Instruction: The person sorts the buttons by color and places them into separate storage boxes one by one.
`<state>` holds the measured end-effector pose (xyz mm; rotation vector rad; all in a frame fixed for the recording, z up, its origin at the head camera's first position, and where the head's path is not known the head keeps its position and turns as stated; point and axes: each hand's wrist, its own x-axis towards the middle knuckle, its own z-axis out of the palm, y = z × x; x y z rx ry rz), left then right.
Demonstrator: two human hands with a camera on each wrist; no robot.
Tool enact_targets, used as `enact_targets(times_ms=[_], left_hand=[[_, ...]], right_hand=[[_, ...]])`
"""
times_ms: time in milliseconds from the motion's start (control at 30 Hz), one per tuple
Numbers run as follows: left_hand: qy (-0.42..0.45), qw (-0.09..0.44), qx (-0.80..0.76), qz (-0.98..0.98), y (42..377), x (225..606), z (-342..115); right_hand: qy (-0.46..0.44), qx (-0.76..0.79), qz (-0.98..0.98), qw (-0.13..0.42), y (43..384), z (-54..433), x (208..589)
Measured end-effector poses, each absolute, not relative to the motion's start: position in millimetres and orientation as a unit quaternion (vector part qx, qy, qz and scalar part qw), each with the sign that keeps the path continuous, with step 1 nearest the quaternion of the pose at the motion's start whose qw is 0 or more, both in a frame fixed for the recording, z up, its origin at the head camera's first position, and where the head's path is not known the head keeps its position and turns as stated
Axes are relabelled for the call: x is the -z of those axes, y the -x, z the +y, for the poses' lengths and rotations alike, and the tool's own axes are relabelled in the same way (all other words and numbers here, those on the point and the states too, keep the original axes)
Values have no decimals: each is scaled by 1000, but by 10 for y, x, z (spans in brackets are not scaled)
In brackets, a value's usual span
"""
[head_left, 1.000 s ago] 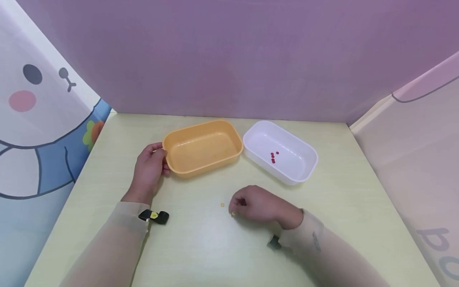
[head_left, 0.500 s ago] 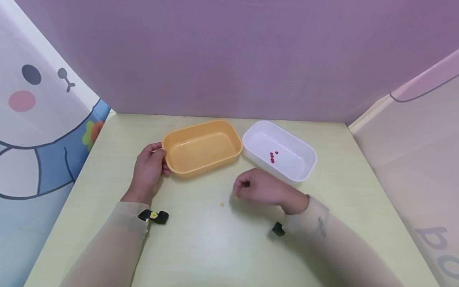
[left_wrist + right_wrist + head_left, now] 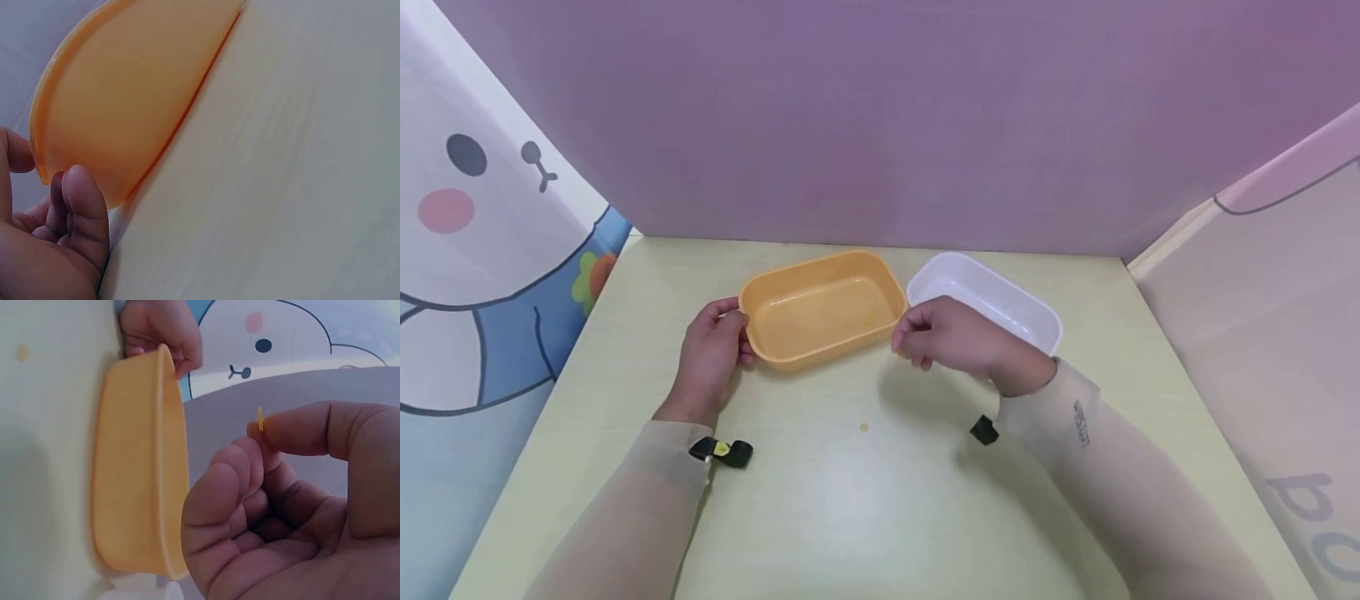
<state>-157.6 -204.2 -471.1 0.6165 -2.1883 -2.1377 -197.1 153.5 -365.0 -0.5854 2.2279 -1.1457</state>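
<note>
My left hand (image 3: pixel 709 354) holds the left end of an orange plastic tray (image 3: pixel 808 317), thumb and fingers at its rim (image 3: pixel 39 150). Between the thumb and a fingertip of my right hand (image 3: pixel 958 342) is a small thin yellow disc (image 3: pixel 260 419), seen edge-on in the right wrist view. That hand is raised above the table, just off the orange tray's right front corner and partly in front of a white tray (image 3: pixel 1030 321). Another small yellow disc (image 3: pixel 863 427) lies on the table in front of the trays. Whatever is on the white tray's floor is mostly hidden.
Both trays stand side by side near the back of the pale table (image 3: pixel 820 517). Behind it rises a purple cloth wall (image 3: pixel 880 125). A printed cartoon panel (image 3: pixel 497 250) borders the left side, and a pale panel (image 3: pixel 1262 333) the right.
My right hand has lifted from the table with one yellow disc and moved away from me to the trays, covering the red discs in the white one. My left hand stays put.
</note>
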Motion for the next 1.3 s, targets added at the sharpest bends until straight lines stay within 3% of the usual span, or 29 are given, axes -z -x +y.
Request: enact_targets(times_ms=[633, 1300], left_hand=[[-199, 14, 679, -706, 1584, 4712, -2011], [-199, 8, 683, -702, 1584, 4704, -2005]], right_hand=[[158, 493, 809, 280, 2531, 1313, 3400], [90, 510, 810, 274, 2893, 1018, 3438]])
